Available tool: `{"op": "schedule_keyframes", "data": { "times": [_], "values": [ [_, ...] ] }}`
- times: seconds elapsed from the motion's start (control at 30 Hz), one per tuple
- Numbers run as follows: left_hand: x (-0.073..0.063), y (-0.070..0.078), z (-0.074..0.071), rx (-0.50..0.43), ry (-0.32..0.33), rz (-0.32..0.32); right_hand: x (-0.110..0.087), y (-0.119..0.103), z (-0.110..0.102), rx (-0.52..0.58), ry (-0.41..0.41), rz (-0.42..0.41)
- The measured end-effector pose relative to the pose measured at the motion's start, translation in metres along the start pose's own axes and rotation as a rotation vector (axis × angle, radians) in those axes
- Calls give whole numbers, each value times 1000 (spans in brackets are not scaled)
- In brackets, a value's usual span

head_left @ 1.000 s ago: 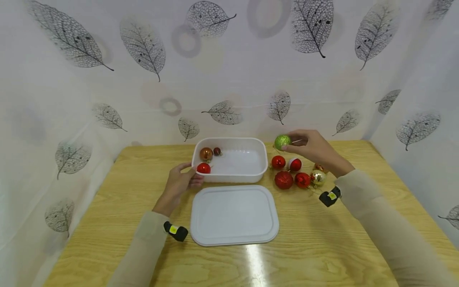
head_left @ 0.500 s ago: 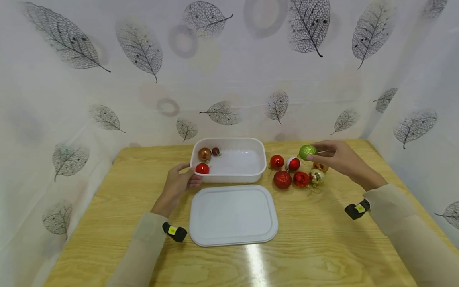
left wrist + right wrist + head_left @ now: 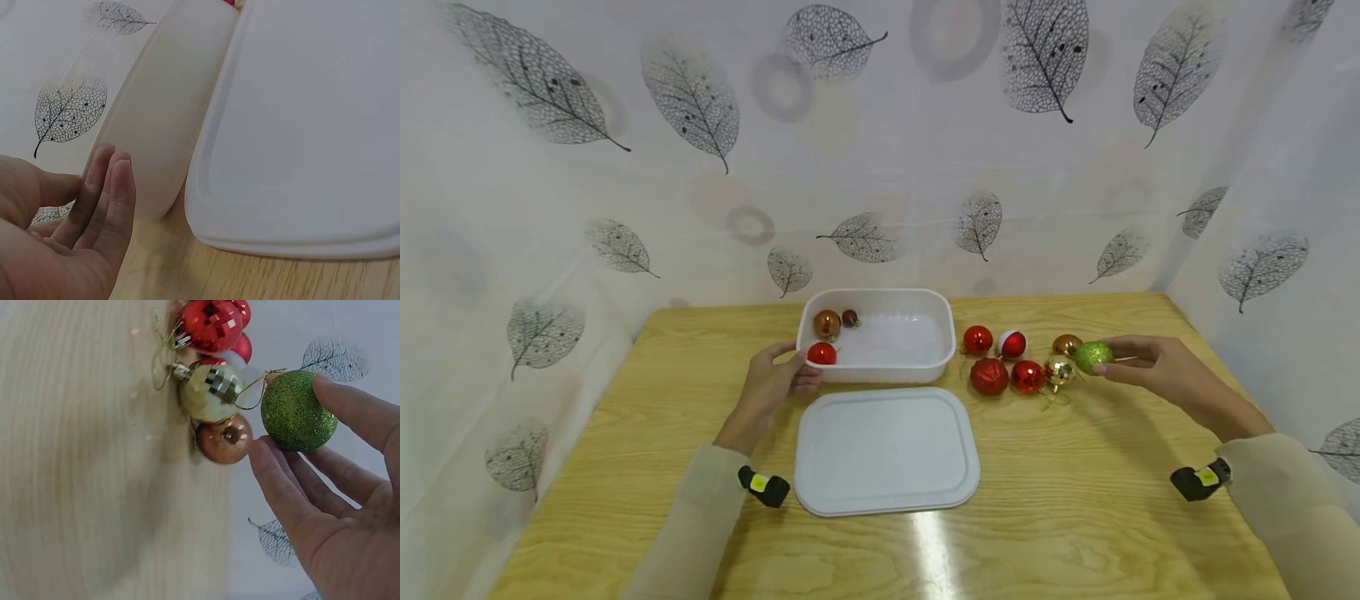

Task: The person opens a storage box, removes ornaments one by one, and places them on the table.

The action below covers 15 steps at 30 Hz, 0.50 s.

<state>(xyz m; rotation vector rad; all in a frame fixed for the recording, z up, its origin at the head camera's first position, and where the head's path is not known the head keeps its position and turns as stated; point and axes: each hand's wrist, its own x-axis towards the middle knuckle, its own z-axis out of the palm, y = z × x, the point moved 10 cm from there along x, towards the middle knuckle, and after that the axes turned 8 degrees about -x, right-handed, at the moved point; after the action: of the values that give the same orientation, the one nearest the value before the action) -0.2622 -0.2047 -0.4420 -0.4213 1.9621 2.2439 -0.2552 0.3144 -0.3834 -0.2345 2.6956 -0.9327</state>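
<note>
At the right, my right hand (image 3: 1157, 367) pinches a green glitter Christmas bauble (image 3: 1094, 357) between thumb and fingers. In the right wrist view this bauble (image 3: 299, 411) is above the table, its gold string trailing towards a pale gold bauble (image 3: 211, 392). My left hand (image 3: 771, 383) holds the near left corner of a white plastic container (image 3: 880, 374). Seen from the left wrist, the fingers (image 3: 119, 194) lie along its outer wall. Inside the container are a copper bauble (image 3: 827, 323), a small dark red one (image 3: 850, 317) and a bright red one (image 3: 822, 353).
A white lid (image 3: 887, 450) lies flat in front of the container. Right of the container, several baubles form a cluster, including a textured red one (image 3: 988, 377), a red-and-white one (image 3: 1012, 344) and a copper-gold one (image 3: 1066, 345). A leaf-print curtain (image 3: 880, 150) hangs behind the wooden table (image 3: 1045, 508).
My right hand has carried the green bauble rightwards and lower, from behind the cluster to its right end beside the copper-gold bauble. The left hand stays at the container's corner.
</note>
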Motion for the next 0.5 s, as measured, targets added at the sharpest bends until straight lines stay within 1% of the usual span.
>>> {"op": "schedule_keyframes", "data": {
  "times": [0.27, 0.5],
  "values": [
    [1, -1, -2, -1, 5, -1, -8, 31, 11, -11, -19, 28],
    [1, -2, -2, 4, 6, -2, -7, 43, 20, -7, -40, 19]
  ]
}}
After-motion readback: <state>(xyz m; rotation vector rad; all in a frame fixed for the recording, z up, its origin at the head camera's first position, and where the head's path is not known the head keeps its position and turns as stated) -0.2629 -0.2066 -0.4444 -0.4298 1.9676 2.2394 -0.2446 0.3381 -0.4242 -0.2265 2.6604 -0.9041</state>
